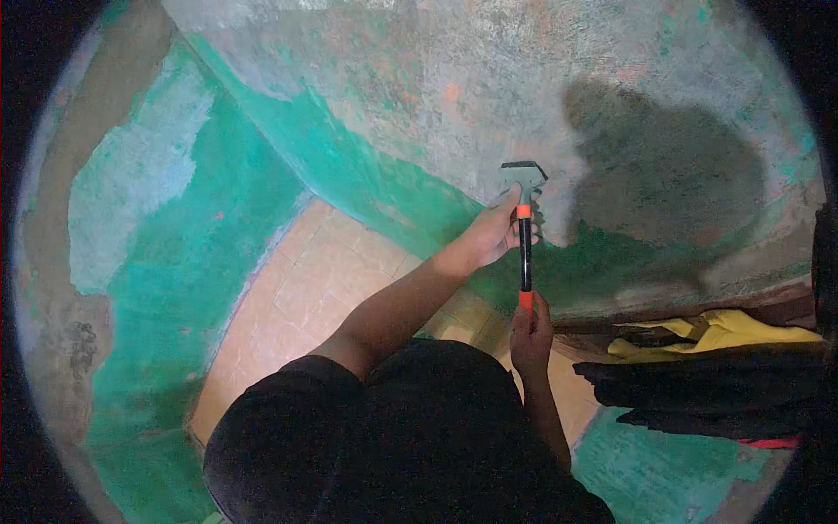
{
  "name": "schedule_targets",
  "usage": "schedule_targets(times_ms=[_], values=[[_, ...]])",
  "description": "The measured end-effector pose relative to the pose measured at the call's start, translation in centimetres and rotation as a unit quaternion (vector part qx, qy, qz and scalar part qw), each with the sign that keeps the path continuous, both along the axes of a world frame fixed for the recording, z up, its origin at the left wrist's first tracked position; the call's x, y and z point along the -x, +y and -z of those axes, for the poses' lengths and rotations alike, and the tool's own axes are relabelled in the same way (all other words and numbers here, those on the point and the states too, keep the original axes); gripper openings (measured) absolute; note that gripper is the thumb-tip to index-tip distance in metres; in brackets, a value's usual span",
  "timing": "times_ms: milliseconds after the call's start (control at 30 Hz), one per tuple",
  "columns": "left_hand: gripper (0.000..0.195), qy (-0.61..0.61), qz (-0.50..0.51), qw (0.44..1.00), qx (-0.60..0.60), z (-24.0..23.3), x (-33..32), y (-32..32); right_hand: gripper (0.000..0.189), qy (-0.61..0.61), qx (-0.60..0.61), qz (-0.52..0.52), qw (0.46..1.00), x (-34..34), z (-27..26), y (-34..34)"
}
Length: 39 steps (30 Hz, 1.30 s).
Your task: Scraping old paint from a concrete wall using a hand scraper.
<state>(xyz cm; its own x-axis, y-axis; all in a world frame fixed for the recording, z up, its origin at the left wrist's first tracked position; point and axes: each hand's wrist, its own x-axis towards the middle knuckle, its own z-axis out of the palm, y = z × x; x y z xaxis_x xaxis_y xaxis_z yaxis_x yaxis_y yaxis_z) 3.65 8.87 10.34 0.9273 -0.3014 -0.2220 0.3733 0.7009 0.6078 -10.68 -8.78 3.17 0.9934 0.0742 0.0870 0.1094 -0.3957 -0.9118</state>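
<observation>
A long-handled scraper (526, 252) with a black shaft, orange bands and a grey head is upright in the picture, in front of the wall. My left hand (494, 232) grips it just below the head, the thumb lying on the grey part. Lower down, my right hand (531, 331) is closed around the orange end of the handle. The wall (406, 98) behind the tool has bare, mottled grey plaster above and green paint below. Whether the blade edge touches the wall cannot be told.
Another wall (229, 170), green with pale patches, meets the first at a corner on the left. Tiled floor (321, 262) lies below. At the right hang or lie a yellow cloth (733, 331) and dark cloths (707, 386). A large shadow falls on the wall's right part.
</observation>
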Motion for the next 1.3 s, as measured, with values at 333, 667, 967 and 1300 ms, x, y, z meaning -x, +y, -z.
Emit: schedule_targets(times_ms=[333, 667, 967, 1300], values=[[0.045, -0.007, -0.022, 1.0, 0.004, 0.2, 0.0, -1.0, 0.047, 0.1, -0.057, 0.023, 0.993, 0.6, -1.9, -0.1], [0.05, -0.021, -0.043, 0.999, 0.013, 0.9, -0.1, -1.4, 0.044, -0.007, 0.016, -0.005, 1.0, -0.1, -2.8, -0.2], [0.047, -0.015, -0.068, 0.998, -0.011, 0.8, -0.1, -1.8, 0.047, -0.015, -0.033, -0.013, 0.999, -0.5, -1.6, -0.6], [0.049, 0.055, -0.134, 0.989, 0.01, 5.6, -2.6, 4.4, 0.048, 0.048, 0.05, -0.105, 0.992, -5.2, -3.2, 2.5]])
